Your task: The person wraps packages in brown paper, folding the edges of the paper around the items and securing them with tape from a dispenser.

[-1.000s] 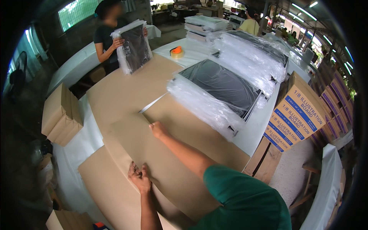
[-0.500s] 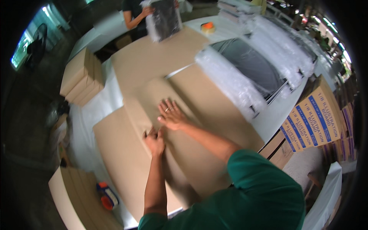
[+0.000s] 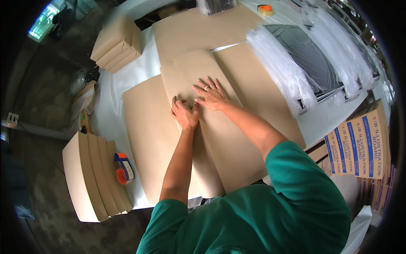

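Paper (image 3: 228,144) at the centre of the bench (image 3: 110,106), under two bare hands.
Left hand (image 3: 185,115), just left of centre toward eleven o'clock, rests on the brown sheet with fingers curled and thumb apart; whether they pinch an edge, I cannot tell. Right hand (image 3: 211,95), near centre toward twelve, lies palm down on the sheet, its fingers spread, a ring on one; the sheet bulges toward six. Plastic-wrapped dark panels (image 3: 296,59) lie at two o'clock, a roll of tape (image 3: 265,10) at one, a tape cutter (image 3: 123,168) at eight beside brown packs (image 3: 95,178).
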A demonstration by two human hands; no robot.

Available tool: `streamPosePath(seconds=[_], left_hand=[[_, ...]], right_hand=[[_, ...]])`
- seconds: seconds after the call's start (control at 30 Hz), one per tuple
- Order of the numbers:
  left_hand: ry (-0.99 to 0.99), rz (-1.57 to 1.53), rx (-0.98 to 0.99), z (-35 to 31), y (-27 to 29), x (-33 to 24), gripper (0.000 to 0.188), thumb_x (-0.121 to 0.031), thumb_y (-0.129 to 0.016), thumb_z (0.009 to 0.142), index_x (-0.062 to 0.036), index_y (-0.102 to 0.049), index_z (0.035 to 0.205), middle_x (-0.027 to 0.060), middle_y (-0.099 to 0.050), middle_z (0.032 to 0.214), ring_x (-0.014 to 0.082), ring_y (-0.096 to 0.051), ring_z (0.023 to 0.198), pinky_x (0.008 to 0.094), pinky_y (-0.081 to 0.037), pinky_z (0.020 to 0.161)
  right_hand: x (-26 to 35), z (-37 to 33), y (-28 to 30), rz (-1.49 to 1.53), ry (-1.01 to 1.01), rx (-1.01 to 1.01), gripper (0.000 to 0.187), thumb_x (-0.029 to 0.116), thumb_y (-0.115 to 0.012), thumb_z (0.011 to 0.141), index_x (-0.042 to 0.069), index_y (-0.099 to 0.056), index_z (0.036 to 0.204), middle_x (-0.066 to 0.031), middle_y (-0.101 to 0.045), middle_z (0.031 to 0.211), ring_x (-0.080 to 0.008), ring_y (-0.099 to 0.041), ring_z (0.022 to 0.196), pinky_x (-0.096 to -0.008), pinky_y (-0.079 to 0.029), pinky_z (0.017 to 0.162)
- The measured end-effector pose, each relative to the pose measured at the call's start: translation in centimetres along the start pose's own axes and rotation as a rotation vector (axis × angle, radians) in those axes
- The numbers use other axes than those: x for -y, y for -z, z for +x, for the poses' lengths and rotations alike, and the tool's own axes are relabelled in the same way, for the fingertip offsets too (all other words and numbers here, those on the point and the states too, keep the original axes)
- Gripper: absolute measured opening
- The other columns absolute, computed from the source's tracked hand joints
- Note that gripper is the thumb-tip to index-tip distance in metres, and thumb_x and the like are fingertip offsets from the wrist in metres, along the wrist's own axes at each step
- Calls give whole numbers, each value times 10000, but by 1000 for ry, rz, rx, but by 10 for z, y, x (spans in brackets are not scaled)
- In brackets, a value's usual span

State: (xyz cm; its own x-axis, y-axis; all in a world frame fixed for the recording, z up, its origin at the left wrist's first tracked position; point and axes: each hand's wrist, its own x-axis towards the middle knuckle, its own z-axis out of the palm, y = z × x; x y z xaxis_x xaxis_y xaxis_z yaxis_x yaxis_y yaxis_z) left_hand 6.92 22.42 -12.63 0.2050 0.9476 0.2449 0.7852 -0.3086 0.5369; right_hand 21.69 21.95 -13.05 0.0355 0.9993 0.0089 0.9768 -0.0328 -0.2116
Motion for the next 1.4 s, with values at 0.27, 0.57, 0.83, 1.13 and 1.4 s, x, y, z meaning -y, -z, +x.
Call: streamPosePath(seconds=[0.27, 0.57, 0.83, 1.13, 1.4], left_hand=[[-102, 268, 284, -64, 27, 10, 525, -355, -289, 955, -114, -235, 1418, 74, -202, 1487, 243, -155, 1378, 461, -125, 1106], [246, -162, 154, -201, 54, 26, 549, -241, -385, 945, 58, -215, 1373, 315, -100, 1439, 446, -97, 1345, 548, -87, 1074], [326, 79, 310, -13, 12, 67, 526, -400, -261, 961, -64, -393, 1344, 143, -214, 1472, 384, -83, 1368, 592, -74, 1066], [576, 23, 170, 169, -56, 142, 481, -431, -302, 930, -134, -471, 1268, 93, -406, 1370, 307, -241, 1334, 603, -170, 1031], [516, -98, 216, 155, -57, 96, 417, -396, -289, 940, -163, -514, 1204, 99, -495, 1286, 302, -367, 1267, 588, -212, 1012]], right_hand=[[4, -4, 13, 48, -9, 42, 811, 694, -434, 763, 264, -247, 1425, -35, -118, 1512, -312, -13, 1387, -505, 30, 1101], [4, -7, 13, 78, 5, -18, 820, 677, -459, 755, 237, -267, 1420, -60, -142, 1505, -325, -22, 1385, -513, 30, 1099], [2, -9, 14, 99, 16, -10, 835, 679, -474, 751, 230, -261, 1422, -87, -139, 1503, -324, -21, 1386, -513, 30, 1099], [20, -5, 28, 96, 52, 46, 840, 676, -462, 765, 225, -224, 1433, -81, -97, 1510, -313, 15, 1389, -507, 43, 1102], [6, -12, 18, 56, -22, 36, 838, 683, -465, 760, 228, -240, 1427, -65, -120, 1508, -308, -18, 1389, -500, 20, 1106]])
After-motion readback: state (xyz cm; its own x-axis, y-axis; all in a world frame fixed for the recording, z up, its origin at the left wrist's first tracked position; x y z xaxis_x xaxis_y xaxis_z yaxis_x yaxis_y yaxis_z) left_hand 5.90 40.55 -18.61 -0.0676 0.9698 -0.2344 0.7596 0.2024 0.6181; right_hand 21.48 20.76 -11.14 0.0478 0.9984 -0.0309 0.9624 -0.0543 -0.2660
